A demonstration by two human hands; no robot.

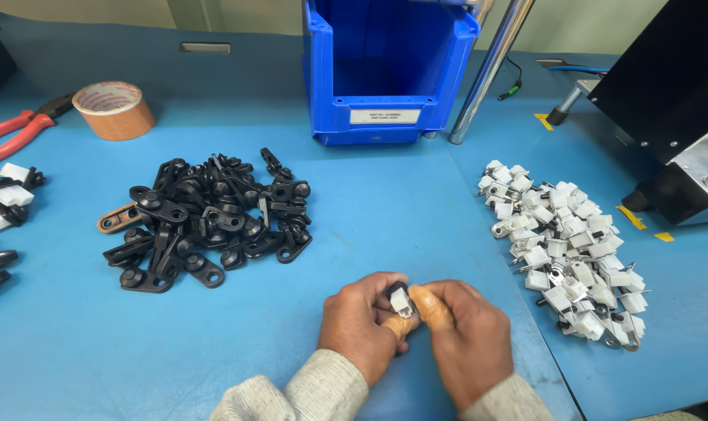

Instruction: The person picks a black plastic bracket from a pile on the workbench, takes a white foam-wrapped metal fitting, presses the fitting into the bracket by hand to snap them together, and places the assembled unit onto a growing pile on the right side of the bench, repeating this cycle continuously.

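Your left hand [359, 322] and your right hand [464, 335] meet low on the blue table [385, 210], close to your body. Both hands are closed around one small part [401, 298]: a white plastic piece sitting against a black piece, pinched between the thumbs and first fingers of both hands. I cannot tell exactly how the two pieces join, because your fingers cover most of them.

Ahead of your left hand and a little to its left lies a heap of black brackets [213, 222], with one brown bracket [118, 220] at its left edge. To the right of your right hand, well apart from it, a long pile of white clips with metal ends [564, 249] runs along the table. Straight ahead of both hands, far behind, stands a blue bin [389, 70], with a metal pole [490, 66] just beside it on the right. Far to the left of your left hand you have a roll of brown tape [113, 110], red-handled pliers [18, 129] and some parts already joined [3, 191]. A black machine [670, 93] stands far right. Nothing lies between your hands and the two piles.
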